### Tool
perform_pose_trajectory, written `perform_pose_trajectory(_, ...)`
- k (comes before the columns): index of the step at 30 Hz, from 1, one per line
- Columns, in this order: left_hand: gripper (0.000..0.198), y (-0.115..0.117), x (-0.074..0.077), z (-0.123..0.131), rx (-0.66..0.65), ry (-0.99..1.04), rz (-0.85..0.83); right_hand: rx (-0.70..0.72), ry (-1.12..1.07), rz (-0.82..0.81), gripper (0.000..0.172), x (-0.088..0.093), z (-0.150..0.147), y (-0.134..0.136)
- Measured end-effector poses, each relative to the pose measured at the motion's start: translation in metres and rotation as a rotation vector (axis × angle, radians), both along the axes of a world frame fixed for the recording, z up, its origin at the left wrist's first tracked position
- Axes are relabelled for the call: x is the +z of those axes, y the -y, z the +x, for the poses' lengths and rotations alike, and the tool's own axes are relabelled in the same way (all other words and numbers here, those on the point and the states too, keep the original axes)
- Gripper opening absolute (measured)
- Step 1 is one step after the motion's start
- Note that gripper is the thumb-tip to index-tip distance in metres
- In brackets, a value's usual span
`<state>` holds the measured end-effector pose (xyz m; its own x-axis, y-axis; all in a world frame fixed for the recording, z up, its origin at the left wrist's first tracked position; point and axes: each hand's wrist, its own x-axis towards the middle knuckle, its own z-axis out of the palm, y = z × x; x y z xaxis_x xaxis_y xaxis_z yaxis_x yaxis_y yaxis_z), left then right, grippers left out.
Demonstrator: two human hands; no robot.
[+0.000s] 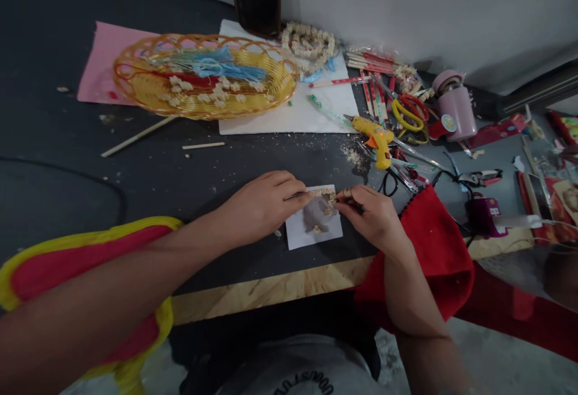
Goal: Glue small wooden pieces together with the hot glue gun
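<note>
A short strand of small, knobbly beige pieces (pixel 323 191) is stretched between my hands above a white paper square (pixel 298 232). My left hand (pixel 266 207) pinches its left end between thumb and fingertips. At the other end, my right hand (pixel 368 213) is closed on the strand, with its fingertips partly hiding the pieces. A loose beige cluster (pixel 316 229) lies on the paper below. The exact make of the pieces is too small to tell.
Behind my hands are a yellow wicker basket (pixel 149 103) with blue tassels, a yellow glue gun (pixel 372 136), scissors (pixel 409 115) and a pink bottle (pixel 457 109). Red cloth (pixel 433 250) hangs over the table edge by my right arm. A pink-and-yellow chair (pixel 90 256) stands left.
</note>
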<state>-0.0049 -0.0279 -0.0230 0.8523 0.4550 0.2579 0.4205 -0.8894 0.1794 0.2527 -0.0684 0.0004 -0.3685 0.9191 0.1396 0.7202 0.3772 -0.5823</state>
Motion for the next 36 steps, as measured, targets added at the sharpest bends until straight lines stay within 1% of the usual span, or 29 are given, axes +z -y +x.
perform_pose_trajectory(4,0.034,-0.0002,0.0012,-0.0002,-0.002,-0.033,-0.009,0.004,0.005,0.006,0.013,0.0002,-0.0015,-0.0010)
perform_pose_trajectory(7,0.035,-0.0003,0.0019,-0.0005,-0.011,-0.050,-0.009,-0.010,0.015,0.009,0.016,-0.0025,-0.0028,-0.0014)
perform_pose_trajectory(15,0.032,0.0001,-0.0019,0.0003,-0.002,-0.020,0.014,0.000,0.036,0.043,0.019,-0.0061,-0.0037,-0.0012)
perform_pose_trajectory(21,0.031,0.0001,-0.0038,0.0003,0.004,0.007,0.016,-0.019,-0.032,0.037,0.016,-0.0031,-0.0020,-0.0020)
perform_pose_trajectory(24,0.030,-0.0004,-0.0026,-0.0003,-0.001,-0.002,0.007,-0.030,-0.064,0.039,0.010,-0.0048,0.0000,-0.0019)
perform_pose_trajectory(26,0.031,-0.0008,-0.0019,-0.0007,-0.014,-0.013,0.007,-0.043,-0.055,0.017,0.008,-0.0067,0.0015,-0.0016)
perform_pose_trajectory(29,0.033,-0.0009,-0.0029,-0.0008,-0.019,-0.012,0.014,-0.050,-0.004,-0.024,0.013,-0.0082,0.0028,-0.0015)
perform_pose_trajectory(34,0.033,-0.0007,-0.0072,-0.0001,-0.001,0.017,0.019,-0.084,0.003,-0.039,0.004,-0.0071,0.0016,-0.0009)
perform_pose_trajectory(36,0.034,-0.0009,-0.0072,-0.0003,-0.005,0.018,0.013,-0.070,-0.001,-0.048,0.004,-0.0064,0.0009,-0.0003)
